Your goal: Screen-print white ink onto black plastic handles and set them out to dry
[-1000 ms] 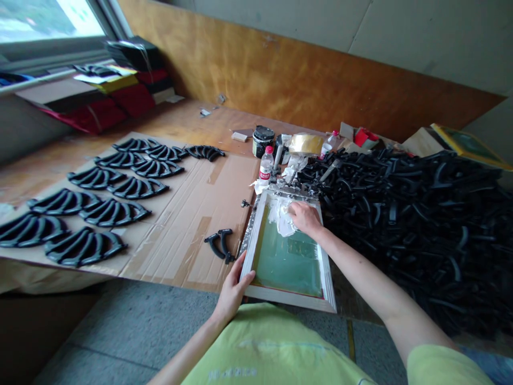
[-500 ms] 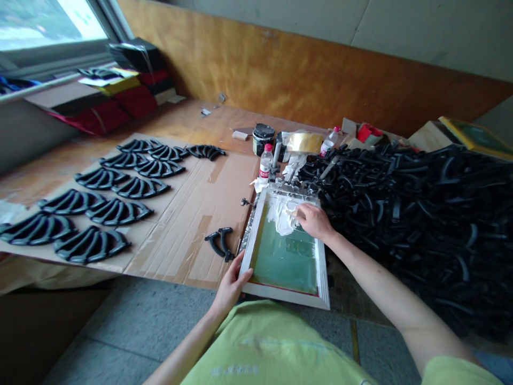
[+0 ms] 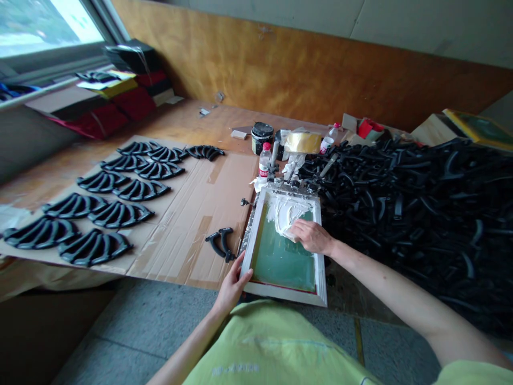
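A screen-printing frame (image 3: 323,272) with a green mesh lies in front of me at the table edge. White paste (image 3: 286,214) is smeared thickly across the far part of the mesh. My left hand (image 3: 232,283) grips the near left corner of the frame, thumb on top. Over the mesh, my right hand (image 3: 312,236) is closed at the near edge of the paste. It pinches a small scraper, now mostly hidden by the fingers. Two curved black plastic handles (image 3: 221,243) rest on cardboard just left of the frame.
Rows of black handles (image 3: 120,206) lie on the cardboard sheet (image 3: 182,198) at left. A large heap of black handles (image 3: 409,214) fills the right. Behind the frame stand a red-capped bottle (image 3: 264,160), a paint-stained tub (image 3: 262,138) and a roll of tape (image 3: 303,142).
My right hand has moved toward me and slightly right over the mesh, and the white paste now reaches nearer. My left hand keeps its grip on the frame corner.
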Demonstrator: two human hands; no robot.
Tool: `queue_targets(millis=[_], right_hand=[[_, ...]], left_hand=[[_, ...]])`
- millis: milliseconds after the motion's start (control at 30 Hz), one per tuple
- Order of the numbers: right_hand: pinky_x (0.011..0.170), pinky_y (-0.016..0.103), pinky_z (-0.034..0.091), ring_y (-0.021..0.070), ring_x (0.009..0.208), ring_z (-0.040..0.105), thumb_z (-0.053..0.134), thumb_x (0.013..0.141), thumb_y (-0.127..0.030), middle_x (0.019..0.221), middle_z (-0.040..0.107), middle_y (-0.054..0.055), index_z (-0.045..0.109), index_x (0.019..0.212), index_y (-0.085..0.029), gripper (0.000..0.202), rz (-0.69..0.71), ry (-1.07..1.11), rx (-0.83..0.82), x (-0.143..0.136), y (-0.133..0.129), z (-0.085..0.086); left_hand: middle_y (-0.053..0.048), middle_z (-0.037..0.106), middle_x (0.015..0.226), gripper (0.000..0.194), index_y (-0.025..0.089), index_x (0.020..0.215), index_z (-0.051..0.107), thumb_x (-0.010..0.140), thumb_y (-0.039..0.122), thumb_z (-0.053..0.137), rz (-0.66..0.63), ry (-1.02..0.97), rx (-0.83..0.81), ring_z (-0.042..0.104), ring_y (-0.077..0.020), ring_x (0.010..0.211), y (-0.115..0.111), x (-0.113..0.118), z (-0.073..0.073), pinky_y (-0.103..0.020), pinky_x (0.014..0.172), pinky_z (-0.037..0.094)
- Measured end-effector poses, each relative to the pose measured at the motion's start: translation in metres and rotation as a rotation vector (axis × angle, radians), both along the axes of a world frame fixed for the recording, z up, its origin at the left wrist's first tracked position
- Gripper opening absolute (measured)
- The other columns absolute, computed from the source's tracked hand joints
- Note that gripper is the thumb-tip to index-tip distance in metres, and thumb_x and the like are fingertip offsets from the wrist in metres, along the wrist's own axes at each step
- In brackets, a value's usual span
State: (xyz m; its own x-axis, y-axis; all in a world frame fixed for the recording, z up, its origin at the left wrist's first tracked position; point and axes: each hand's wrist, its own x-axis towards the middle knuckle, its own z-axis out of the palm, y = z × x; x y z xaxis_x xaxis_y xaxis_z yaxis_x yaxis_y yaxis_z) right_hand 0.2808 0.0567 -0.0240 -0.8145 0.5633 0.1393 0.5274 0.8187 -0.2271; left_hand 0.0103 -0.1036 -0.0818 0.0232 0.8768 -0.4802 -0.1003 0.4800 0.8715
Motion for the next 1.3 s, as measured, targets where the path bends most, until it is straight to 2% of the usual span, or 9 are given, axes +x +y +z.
queue_targets(millis=[167,333,533,633,733,900,1000,1133,1300], right_hand=[[0.081,0.033,0.046,0.0218,0.094,0.055,0.047,0.086,-0.008,0.091,0.063,0.009,0.065,0.091,-0.016,0.021,-0.220,0.025,0.068,-0.011,0.014,-0.005],[0.084,0.033,0.048,0.0224,0.100,0.056,0.049,0.086,-0.009,0.096,0.064,0.010,0.066,0.099,-0.015,0.023,-0.113,0.039,0.067,-0.003,-0.006,-0.018],[0.080,0.028,0.046,0.0195,0.091,0.062,0.060,0.089,-0.031,0.100,0.066,0.005,0.058,0.127,-0.026,0.039,-0.403,0.034,0.001,-0.019,0.048,0.026],[0.077,0.028,0.045,0.0205,0.087,0.063,0.064,0.085,-0.037,0.104,0.066,0.005,0.046,0.141,-0.032,0.059,-0.617,-0.019,0.037,-0.015,0.083,0.052],[0.079,0.031,0.045,0.0230,0.091,0.062,0.058,0.088,-0.039,0.106,0.065,0.007,0.045,0.141,-0.027,0.056,-0.796,0.122,0.140,0.023,0.097,0.063],[0.077,0.033,0.046,0.0233,0.084,0.063,0.045,0.091,-0.030,0.092,0.068,0.010,0.061,0.112,-0.015,0.030,-1.121,0.318,0.032,0.084,0.070,0.013],[0.080,0.034,0.047,0.0224,0.089,0.062,0.056,0.087,-0.032,0.093,0.068,0.008,0.062,0.107,-0.018,0.026,-0.903,0.258,-0.142,0.070,0.036,-0.036],[0.090,0.039,0.045,0.0233,0.101,0.057,0.069,0.080,-0.029,0.103,0.065,0.007,0.062,0.112,-0.022,0.033,-0.595,0.117,-0.100,0.028,0.004,-0.060],[0.088,0.039,0.045,0.0238,0.095,0.054,0.060,0.089,-0.030,0.091,0.061,0.008,0.067,0.097,-0.022,0.013,-0.604,0.231,0.034,-0.027,-0.046,-0.030]], left_hand=[[0.003,0.051,0.070,0.087,0.019,0.149,0.029,0.078,0.052,0.066,0.021,0.010,-0.004,0.047,-0.0096,0.051,0.000,0.000,0.006,-0.019,0.038,0.038],[0.001,0.057,0.073,0.088,0.020,0.148,0.033,0.075,0.054,0.068,0.028,-0.004,-0.013,0.047,-0.0093,0.050,0.001,0.002,0.014,-0.019,0.038,0.036],[0.002,0.058,0.073,0.090,0.024,0.151,0.026,0.076,0.054,0.067,-0.010,-0.042,0.005,0.049,-0.0101,0.051,0.000,-0.008,0.047,-0.021,0.044,0.039],[-0.001,0.060,0.072,0.071,0.022,0.137,0.051,0.079,0.060,0.061,-0.010,-0.077,0.080,0.051,-0.0130,0.054,0.006,-0.018,0.076,-0.024,0.047,0.041],[-0.006,0.065,0.083,0.061,0.017,0.109,0.068,0.081,0.068,0.050,0.077,-0.150,0.262,0.057,-0.0164,0.065,0.030,-0.018,0.108,-0.026,0.056,0.047],[-0.007,0.066,0.098,0.057,0.020,0.123,0.058,0.089,0.063,0.041,0.116,-0.257,0.570,0.064,-0.0181,0.081,0.093,0.005,0.164,-0.028,0.065,0.053],[-0.006,0.066,0.088,0.060,0.019,0.135,0.046,0.094,0.060,0.032,0.112,-0.286,0.614,0.067,-0.0180,0.084,0.117,0.017,0.182,-0.027,0.067,0.054],[-0.006,0.068,0.092,0.061,0.021,0.137,0.043,0.091,0.061,0.040,0.211,-0.290,0.527,0.067,-0.0169,0.081,0.109,0.025,0.159,-0.025,0.063,0.053],[-0.016,0.068,0.112,0.062,0.015,0.124,0.056,0.081,0.060,0.059,-0.067,-0.275,-0.037,0.068,-0.0236,0.088,0.054,0.048,0.088,-0.030,0.060,0.055]])
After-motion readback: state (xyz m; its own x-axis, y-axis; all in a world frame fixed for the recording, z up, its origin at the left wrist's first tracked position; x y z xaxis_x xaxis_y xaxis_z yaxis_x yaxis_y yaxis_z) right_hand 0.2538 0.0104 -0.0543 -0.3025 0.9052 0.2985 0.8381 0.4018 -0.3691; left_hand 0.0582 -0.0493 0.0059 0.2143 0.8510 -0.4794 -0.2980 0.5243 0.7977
